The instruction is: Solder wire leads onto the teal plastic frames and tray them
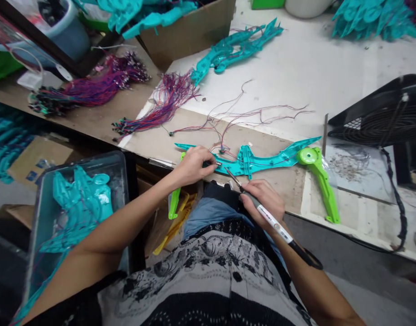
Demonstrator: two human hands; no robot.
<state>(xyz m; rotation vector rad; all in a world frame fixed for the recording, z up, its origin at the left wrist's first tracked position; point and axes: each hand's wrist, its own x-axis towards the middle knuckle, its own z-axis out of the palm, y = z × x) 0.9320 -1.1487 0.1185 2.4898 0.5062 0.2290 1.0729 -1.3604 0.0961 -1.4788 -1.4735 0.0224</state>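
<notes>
A long teal plastic shell (258,159) lies across the near edge of the bench, with thin red and purple wires (228,122) running into it. My left hand (193,164) is closed in a pinch on a small wired part at the shell's left section. My right hand (265,199) grips a soldering iron (262,209) like a pen. Its tip points up-left and sits just beside my left fingertips.
A green plastic handle piece (318,179) lies at the shell's right end. Wire bundles (92,88) and more teal shells (236,47) lie further back, beside a cardboard box (190,34). A black fan (387,113) stands at the right. A bin (51,199) of teal parts sits lower left.
</notes>
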